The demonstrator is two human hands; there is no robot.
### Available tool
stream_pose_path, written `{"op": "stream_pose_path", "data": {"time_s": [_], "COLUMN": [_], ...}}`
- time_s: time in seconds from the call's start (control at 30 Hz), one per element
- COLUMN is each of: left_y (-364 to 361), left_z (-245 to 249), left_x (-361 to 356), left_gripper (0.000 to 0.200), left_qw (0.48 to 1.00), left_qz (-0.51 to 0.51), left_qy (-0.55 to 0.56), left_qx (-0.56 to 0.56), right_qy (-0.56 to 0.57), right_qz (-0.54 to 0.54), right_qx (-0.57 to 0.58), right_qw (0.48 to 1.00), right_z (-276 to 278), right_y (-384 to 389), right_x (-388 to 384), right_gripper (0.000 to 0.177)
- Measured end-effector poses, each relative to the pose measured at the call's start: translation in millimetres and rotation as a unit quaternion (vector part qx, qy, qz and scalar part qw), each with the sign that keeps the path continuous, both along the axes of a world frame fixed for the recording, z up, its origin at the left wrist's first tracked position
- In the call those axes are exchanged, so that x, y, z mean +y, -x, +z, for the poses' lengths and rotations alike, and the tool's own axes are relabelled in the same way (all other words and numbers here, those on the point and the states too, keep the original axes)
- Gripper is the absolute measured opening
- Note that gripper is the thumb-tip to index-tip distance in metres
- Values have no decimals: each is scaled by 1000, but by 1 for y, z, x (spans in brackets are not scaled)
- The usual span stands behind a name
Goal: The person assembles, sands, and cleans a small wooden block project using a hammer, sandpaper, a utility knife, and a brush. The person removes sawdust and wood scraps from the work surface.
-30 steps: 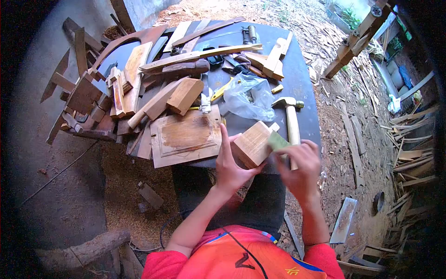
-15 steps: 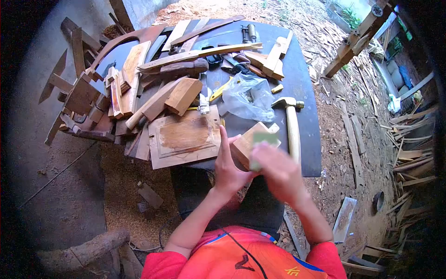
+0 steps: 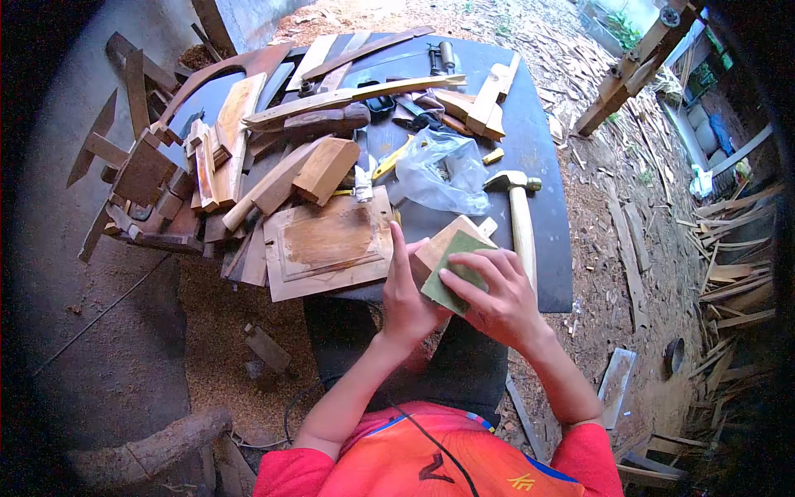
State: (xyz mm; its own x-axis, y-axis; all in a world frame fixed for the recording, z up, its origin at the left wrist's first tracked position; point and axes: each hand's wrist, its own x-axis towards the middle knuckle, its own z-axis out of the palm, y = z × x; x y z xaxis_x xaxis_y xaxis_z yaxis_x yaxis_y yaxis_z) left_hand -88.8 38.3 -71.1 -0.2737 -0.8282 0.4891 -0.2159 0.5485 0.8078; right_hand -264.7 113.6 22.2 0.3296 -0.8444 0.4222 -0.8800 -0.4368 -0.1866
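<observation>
My left hand [image 3: 410, 300] grips a pale wooden block [image 3: 445, 235] from its left side, the index finger pointing up along it. My right hand [image 3: 500, 296] presses a green sheet of sandpaper [image 3: 464, 243] flat on the block's top face, fingers spread across the sheet. The sheet covers much of the block. Just right of the block, a claw hammer [image 3: 522, 232] lies with its wooden handle toward me. A framed wooden panel [image 3: 330, 240] rests left of my left hand.
The dark table [image 3: 542, 273] carries a clear plastic bag [image 3: 443, 172], wood offcuts [image 3: 328, 170], a yellow-handled tool [image 3: 392, 159] and a small clamp-like metal tool [image 3: 443, 58]. A wooden post [image 3: 633, 74] stands at the right. Scraps litter the ground.
My right hand was blurred with the sandpaper half a second ago; now the sheet lies flatter across the block, its face turned to view. My left hand has stayed in place.
</observation>
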Motion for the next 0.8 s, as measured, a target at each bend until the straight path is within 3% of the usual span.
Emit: {"op": "stream_pose_path", "data": {"time_s": [0.07, 0.17, 0.33, 0.43, 0.53, 0.67, 0.8], "left_y": [-3, -4, 2, 1, -1, -2, 1], "left_z": [0, 6, 2, 2, 4, 1, 5], "left_x": [-2, -1, 1, 0, 3, 3, 5], "left_gripper": [149, 149, 153, 157, 163, 165, 162], "left_qw": [1000, 1000, 1000, 1000, 1000, 1000, 1000], "left_qz": [-9, -13, 5, 3, -2, -9, 2], "left_qy": [17, 9, 12, 10, -16, -26, -21], "left_qx": [-3, 3, -3, -11, -6, 3, -1], "right_qy": [30, -16, -18, -67, -40, -78, -54], "right_qz": [64, 89, -47, 2, -116, -52, -138], "right_qx": [-12, -23, -10, -67, -53, -32, -57], "right_qw": [997, 996, 999, 995, 991, 995, 987], "right_z": [-8, -21, -14, -4, -8, -6, -10], "right_y": [6, 10, 6, -15, 8, -35, 3], "right_x": [0, -3, 3, 15, -1, 21, -1], "right_gripper": [52, 53, 58, 60, 58, 54, 59]}}
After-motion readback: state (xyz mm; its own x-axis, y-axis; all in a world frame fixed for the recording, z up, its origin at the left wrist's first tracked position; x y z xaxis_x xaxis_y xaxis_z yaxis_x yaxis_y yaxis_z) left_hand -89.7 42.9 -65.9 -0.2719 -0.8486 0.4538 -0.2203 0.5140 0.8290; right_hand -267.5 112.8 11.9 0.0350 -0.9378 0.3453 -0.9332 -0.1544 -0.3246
